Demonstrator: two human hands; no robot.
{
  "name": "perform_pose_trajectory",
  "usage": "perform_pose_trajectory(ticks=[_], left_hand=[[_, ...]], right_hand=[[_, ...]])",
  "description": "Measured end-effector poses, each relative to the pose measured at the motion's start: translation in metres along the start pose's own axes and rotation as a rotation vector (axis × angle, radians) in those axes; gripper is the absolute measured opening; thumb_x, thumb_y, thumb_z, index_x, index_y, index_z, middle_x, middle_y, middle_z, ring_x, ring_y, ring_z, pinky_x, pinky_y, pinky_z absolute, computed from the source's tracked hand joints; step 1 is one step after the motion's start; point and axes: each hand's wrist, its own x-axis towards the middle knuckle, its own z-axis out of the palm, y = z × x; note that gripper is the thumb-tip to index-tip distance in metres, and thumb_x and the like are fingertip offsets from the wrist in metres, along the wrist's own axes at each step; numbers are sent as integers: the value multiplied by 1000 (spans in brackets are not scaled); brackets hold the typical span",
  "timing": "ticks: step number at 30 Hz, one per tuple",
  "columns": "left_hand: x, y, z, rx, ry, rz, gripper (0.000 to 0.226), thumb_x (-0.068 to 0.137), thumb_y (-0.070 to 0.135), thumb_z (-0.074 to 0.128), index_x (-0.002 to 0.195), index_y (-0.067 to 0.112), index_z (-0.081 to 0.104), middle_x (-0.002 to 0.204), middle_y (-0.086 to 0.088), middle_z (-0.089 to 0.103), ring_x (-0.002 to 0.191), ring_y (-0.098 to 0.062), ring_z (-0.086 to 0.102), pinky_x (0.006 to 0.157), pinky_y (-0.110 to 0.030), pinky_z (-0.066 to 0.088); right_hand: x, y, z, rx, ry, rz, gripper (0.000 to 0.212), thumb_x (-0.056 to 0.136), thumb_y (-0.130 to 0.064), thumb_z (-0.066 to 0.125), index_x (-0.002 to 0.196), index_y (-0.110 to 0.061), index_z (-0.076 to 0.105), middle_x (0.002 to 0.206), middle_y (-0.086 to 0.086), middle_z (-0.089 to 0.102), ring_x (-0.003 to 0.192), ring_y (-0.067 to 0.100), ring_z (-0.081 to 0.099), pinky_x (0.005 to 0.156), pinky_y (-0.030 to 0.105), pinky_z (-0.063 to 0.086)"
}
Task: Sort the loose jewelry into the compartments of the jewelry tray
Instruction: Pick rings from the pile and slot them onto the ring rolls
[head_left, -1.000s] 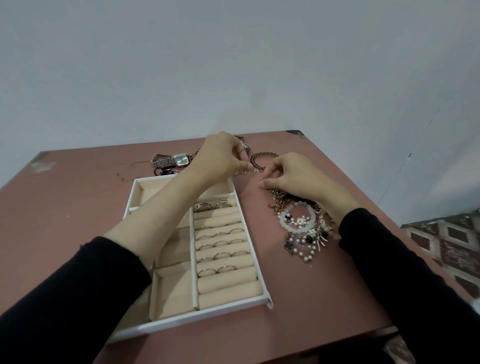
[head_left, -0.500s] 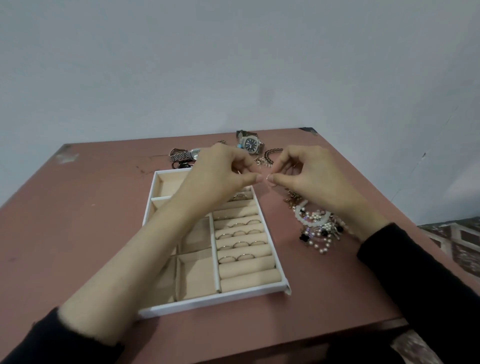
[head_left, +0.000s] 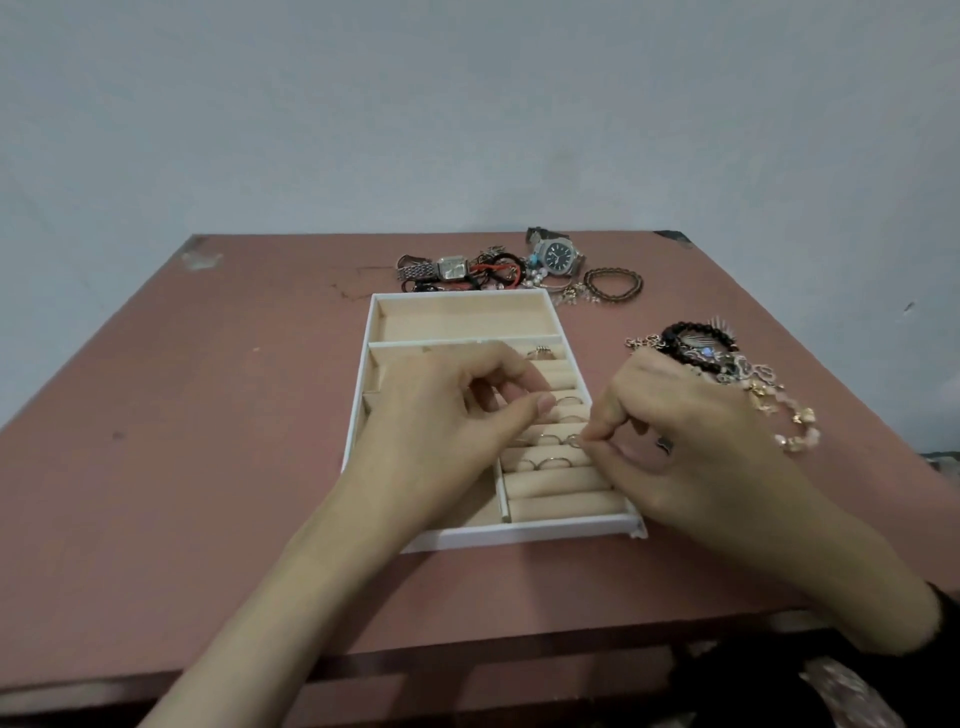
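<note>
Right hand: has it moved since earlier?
Yes. The right hand came nearer, from the far right corner of the jewelry tray to its ring rolls.

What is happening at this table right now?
A person is sorting jewelry into a white jewelry tray. The right hand pinches a small ring at the tray's ring rolls, where several rings already sit. The left hand is curled over the tray beside it; whether it holds anything, I cannot tell. Watches and bracelets lie loose on the table beyond and right of it.
</note>
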Motion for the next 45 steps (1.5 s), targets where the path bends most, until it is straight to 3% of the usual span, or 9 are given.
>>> perform_pose_trajectory(ticks=[6, 13, 17, 25, 29, 33, 36, 45], left_hand=[[0, 1, -3, -123, 19, -45, 7, 73, 17, 76, 70, 21, 71, 57, 15, 58, 51, 0, 45, 51, -7, 32], [-2, 2, -4, -113, -2, -47, 6, 74, 17, 76, 71, 21, 71, 56, 14, 57, 51, 0, 45, 52, -7, 33], [-1, 1, -3, -101, -1, -52, 7, 73, 19, 76, 71, 23, 71, 57, 16, 58, 51, 0, 45, 52, -8, 33], [0, 1, -2, -88, 2, -59, 8, 73, 18, 76, 70, 23, 71, 55, 18, 57, 49, 0, 44, 51, -7, 32], [0, 2, -3, -102, -7, -64, 9, 73, 18, 76, 69, 24, 70, 54, 17, 57, 50, 1, 45, 51, -7, 33], [-3, 8, -4, -58, -78, -70, 8, 71, 20, 77, 68, 25, 72, 55, 15, 59, 50, 1, 45, 51, -7, 33], [-9, 12, -5, -4, -157, -70, 5, 70, 24, 78, 69, 25, 74, 69, 7, 70, 54, 0, 46, 52, -8, 35], [-19, 10, -1, 125, -231, 50, 5, 70, 23, 80, 70, 24, 75, 70, 6, 70, 66, -4, 55, 58, -8, 38]], right_hand=[[-2, 3, -9, 53, -51, 17, 7, 72, -11, 68, 66, -12, 65, 68, -3, 57, 65, -1, 47, 59, 10, 39], [-1, 4, -10, 47, -120, -41, 4, 72, -13, 71, 69, -12, 69, 69, -6, 61, 73, -7, 45, 67, 2, 36], [3, 6, -12, 42, -153, -35, 11, 77, -25, 65, 72, -19, 72, 69, -12, 63, 74, -11, 42, 70, 3, 33], [3, 5, -11, 137, -225, 31, 10, 75, -26, 65, 74, -23, 75, 69, -14, 63, 72, -6, 48, 66, 5, 35], [11, 5, -16, 340, -123, 183, 10, 73, -18, 66, 78, -23, 74, 68, -9, 63, 66, 7, 53, 63, 10, 38], [29, 20, -8, 468, 70, 358, 12, 80, -13, 70, 78, -25, 71, 62, -8, 60, 54, 3, 46, 55, 13, 37], [41, 27, 4, 456, 116, 449, 14, 84, -9, 65, 82, -21, 71, 68, -1, 60, 58, 4, 45, 55, 12, 37], [40, 31, 11, 370, 122, 433, 15, 84, -11, 65, 82, -25, 70, 67, -8, 61, 61, 0, 49, 61, 10, 39]])
